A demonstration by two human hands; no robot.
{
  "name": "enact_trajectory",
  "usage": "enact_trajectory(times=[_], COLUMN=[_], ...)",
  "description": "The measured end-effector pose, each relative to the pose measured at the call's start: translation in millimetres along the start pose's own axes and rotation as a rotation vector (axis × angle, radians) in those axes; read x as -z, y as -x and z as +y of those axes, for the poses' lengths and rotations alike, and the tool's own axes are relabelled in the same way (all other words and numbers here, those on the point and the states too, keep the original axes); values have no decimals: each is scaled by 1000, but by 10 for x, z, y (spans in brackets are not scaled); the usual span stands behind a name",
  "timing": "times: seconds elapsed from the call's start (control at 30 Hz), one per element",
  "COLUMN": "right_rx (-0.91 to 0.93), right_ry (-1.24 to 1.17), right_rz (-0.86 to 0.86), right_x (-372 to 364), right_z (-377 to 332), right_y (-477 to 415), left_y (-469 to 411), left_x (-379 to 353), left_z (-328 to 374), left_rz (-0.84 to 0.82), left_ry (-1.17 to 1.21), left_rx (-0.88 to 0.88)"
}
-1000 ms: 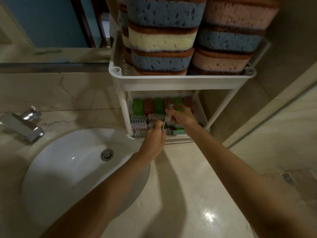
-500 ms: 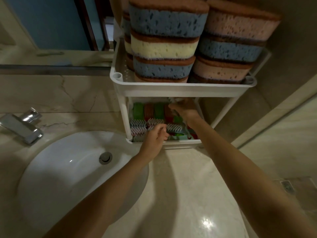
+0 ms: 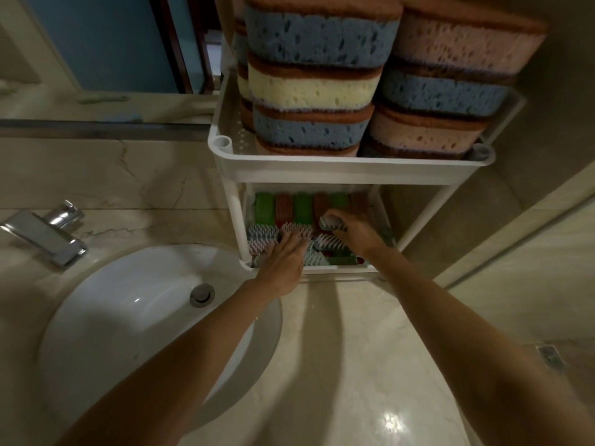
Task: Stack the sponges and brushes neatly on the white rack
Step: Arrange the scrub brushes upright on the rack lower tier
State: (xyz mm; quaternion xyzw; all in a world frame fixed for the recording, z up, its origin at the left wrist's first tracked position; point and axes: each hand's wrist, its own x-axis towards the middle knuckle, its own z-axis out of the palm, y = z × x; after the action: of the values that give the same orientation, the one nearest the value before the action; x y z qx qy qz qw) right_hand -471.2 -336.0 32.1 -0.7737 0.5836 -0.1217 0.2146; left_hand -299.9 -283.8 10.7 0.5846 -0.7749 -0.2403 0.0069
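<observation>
The marble counter (image 3: 338, 365) carries a round basin (image 3: 128, 317) on the left and the white rack (image 3: 351, 170) at the far side. The rack's upper shelf already holds the big sponges (image 3: 314, 91) in two tall piles, so the work is on the lower shelf (image 3: 338, 269). There, green and red scrub pads (image 3: 302, 209) stand in a row at the far edge, and the bristled brushes (image 3: 262, 233) lie in rows nearer.

The left hand (image 3: 286, 255) lies flat, fingers extended, on the middle brushes. The right hand (image 3: 354, 231), just beside it on the right, is curled around a grey-bristled brush (image 3: 330, 223) above the row.

To seat this brush well, the left hand should probably keep the neighbours pinned so they do not tip. The right should lower the brush bristles-up into the gap on the right, parallel with the others, and release only once it sits level. Headroom under the upper shelf looks tight, so a low, flat approach seems wise.
</observation>
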Motion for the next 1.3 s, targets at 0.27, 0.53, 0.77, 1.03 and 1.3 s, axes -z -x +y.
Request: enact_trajectory(times=[0.27, 0.53, 0.77, 1.03, 1.3], right_rx=[21, -24, 48, 102, -8], right_ry=[-41, -51, -21, -299, -602], right_rz=[-1, 46, 200, 580, -79], right_x=[-32, -138, -143, -654, -1728], right_z=[-43, -78, -115, -1029, -2574], right_y=[-144, -124, -11, 689, 865], left_y=[-33, -30, 30, 998, 2256], left_x=[-31, -5, 30, 172, 90], left_z=[-32, -42, -4, -347, -1594], left_rz=[-14, -39, 90, 372, 498], left_ry=[1, 1, 106, 465, 636], left_rx=[-2, -4, -10, 157, 653])
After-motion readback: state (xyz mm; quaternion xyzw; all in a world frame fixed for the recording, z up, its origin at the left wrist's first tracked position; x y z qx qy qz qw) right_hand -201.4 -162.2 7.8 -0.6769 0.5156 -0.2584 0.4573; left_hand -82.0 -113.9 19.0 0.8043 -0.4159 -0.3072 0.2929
